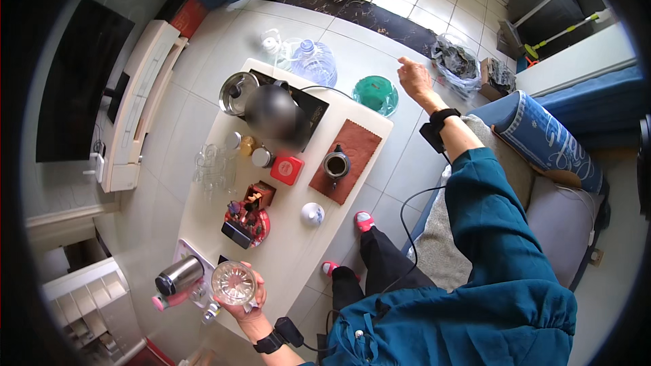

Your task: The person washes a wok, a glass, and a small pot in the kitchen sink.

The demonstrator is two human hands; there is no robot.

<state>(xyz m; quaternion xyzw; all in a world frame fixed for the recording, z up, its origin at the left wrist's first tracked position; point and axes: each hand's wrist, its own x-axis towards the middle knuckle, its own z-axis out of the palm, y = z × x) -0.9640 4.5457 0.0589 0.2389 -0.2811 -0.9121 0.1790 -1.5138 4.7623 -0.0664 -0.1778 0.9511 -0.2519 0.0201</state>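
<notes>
My left hand (245, 301) is closed around a clear cut-glass cup (234, 283) at the near left end of the table, beside a tray. My right hand (415, 78) is stretched out past the table's far right corner, over the floor. Its fingers are curled, and whether they hold anything cannot be told. On a brown cloth (347, 148) stands a dark-mouthed pot (336, 164) with a small knob. A white lid or bowl with blue marks (312, 214) lies near the table edge. A red tin (287, 170) sits beside several jars.
A blurred dark pot (272, 112) and a glass lid (239, 93) are on the black cooktop. Upturned glasses (214, 165) stand at the table's left edge. A steel kettle (179, 275) is by my left hand. A green lined bin (375, 95) and a water jug (314, 63) are beyond the table.
</notes>
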